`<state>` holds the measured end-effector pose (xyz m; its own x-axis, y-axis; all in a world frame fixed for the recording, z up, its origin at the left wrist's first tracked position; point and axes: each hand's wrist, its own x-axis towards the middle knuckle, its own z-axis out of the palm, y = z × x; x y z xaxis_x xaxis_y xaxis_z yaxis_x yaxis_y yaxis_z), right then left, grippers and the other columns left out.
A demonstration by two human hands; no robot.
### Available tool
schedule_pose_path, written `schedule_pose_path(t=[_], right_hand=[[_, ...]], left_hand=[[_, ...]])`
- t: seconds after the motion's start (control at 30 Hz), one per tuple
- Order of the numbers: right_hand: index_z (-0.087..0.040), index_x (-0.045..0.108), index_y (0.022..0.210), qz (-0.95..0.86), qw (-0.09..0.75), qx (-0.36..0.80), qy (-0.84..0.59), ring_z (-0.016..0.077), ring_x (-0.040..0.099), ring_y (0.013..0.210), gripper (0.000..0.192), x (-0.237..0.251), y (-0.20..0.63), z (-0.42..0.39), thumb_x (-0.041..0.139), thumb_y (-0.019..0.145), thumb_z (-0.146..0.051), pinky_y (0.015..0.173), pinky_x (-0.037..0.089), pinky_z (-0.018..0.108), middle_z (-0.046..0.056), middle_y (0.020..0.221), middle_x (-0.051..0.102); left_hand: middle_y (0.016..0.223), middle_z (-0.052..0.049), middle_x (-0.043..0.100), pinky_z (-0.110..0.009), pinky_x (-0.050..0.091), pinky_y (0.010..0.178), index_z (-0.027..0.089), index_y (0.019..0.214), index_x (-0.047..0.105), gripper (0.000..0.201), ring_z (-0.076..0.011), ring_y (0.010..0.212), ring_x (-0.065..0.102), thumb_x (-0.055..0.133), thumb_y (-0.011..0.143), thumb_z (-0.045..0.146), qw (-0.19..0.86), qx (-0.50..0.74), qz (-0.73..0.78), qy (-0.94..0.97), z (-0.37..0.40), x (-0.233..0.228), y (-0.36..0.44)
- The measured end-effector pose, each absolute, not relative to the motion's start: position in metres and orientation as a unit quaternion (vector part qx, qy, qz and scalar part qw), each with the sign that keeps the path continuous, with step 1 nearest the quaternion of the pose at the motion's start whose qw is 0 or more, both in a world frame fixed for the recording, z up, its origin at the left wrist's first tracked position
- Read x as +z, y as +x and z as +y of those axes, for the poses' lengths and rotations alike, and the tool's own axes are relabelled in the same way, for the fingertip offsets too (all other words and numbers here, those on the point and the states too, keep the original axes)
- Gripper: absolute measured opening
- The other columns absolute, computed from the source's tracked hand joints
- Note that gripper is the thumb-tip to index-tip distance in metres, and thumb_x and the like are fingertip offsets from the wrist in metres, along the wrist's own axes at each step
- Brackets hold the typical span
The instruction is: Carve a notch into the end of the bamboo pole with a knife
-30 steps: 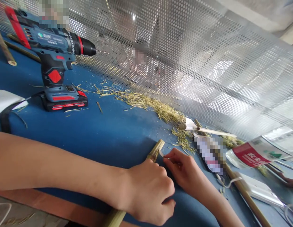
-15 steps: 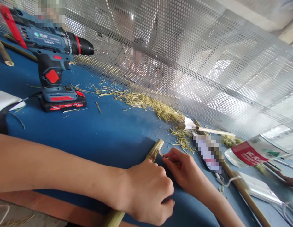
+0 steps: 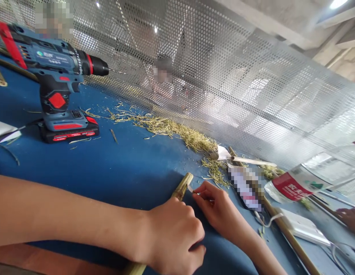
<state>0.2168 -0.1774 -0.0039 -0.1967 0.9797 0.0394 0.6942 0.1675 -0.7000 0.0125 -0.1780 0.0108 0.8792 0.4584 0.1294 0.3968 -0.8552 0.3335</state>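
A green-yellow bamboo stick (image 3: 183, 186) lies on the blue table cover (image 3: 131, 168), its far end pointing up and right. My left hand (image 3: 174, 238) is closed around the stick's middle and pins it down. My right hand (image 3: 216, 206) pinches a small pale blade-like tool (image 3: 190, 189) whose tip touches the stick near its far end. The lower part of the stick is hidden under my left hand.
A blue and red cordless drill (image 3: 55, 86) stands at the back left. Bamboo shavings (image 3: 177, 131) lie along a perforated metal screen (image 3: 223, 76). More bamboo sticks (image 3: 283, 227), a red-and-white packet (image 3: 294, 187) and a white box (image 3: 305, 231) lie to the right. Another person's hand (image 3: 350, 219) shows at the right edge.
The view has shifted slightly, so everything sits a little lower and to the left. Both hands keep their grips on the stick and the tool.
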Motion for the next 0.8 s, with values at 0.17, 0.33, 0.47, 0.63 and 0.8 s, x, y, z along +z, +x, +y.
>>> schedule_pose_path(t=[0.17,0.33,0.47,0.63,0.8], right_hand=[[-0.023,0.064,0.100,-0.721,0.251,0.298,-0.573,0.0168,0.056,0.064,0.027,-0.0029,0.2188,-0.1803,0.059,0.106,-0.049,0.059,0.042,0.029,0.000,0.073,0.066],[-0.023,0.064,0.093,-0.728,0.250,0.307,-0.560,0.0161,0.057,0.065,0.024,-0.0019,0.2197,-0.1801,0.060,0.106,-0.043,0.060,0.045,0.029,0.000,0.074,0.068],[-0.023,0.064,0.094,-0.723,0.256,0.294,-0.570,0.0164,0.058,0.065,0.022,-0.0023,0.2188,-0.1777,0.060,0.106,-0.040,0.062,0.046,0.030,0.001,0.075,0.070],[-0.023,0.062,0.093,-0.718,0.264,0.284,-0.579,0.0158,0.055,0.063,0.021,-0.0006,0.2179,-0.1768,0.060,0.105,-0.040,0.061,0.044,0.030,-0.001,0.069,0.067],[-0.022,0.065,0.093,-0.718,0.250,0.327,-0.562,0.0159,0.057,0.066,0.024,0.0027,0.2200,-0.1788,0.062,0.105,-0.043,0.060,0.044,0.029,0.000,0.074,0.068]], left_hand=[[0.058,-0.008,0.067,-0.036,0.050,0.055,0.019,0.062,0.067,0.035,-0.0300,0.061,0.073,0.064,0.092,0.039,0.148,0.100,0.223,0.958,-0.1786,0.0121,0.0127],[0.056,-0.008,0.065,-0.036,0.048,0.053,0.019,0.062,0.067,0.035,-0.0309,0.059,0.072,0.063,0.092,0.036,0.149,0.110,0.222,0.957,-0.1779,0.0129,0.0121],[0.055,-0.007,0.062,-0.036,0.046,0.052,0.019,0.061,0.067,0.036,-0.0305,0.058,0.071,0.065,0.093,0.036,0.155,0.121,0.213,0.957,-0.1766,0.0125,0.0114],[0.056,-0.007,0.063,-0.035,0.047,0.054,0.019,0.062,0.067,0.035,-0.0295,0.060,0.072,0.065,0.092,0.036,0.162,0.111,0.217,0.956,-0.1766,0.0131,0.0114],[0.056,-0.008,0.063,-0.036,0.046,0.053,0.019,0.060,0.065,0.036,-0.0306,0.059,0.072,0.065,0.092,0.035,0.158,0.117,0.221,0.955,-0.1776,0.0130,0.0123]])
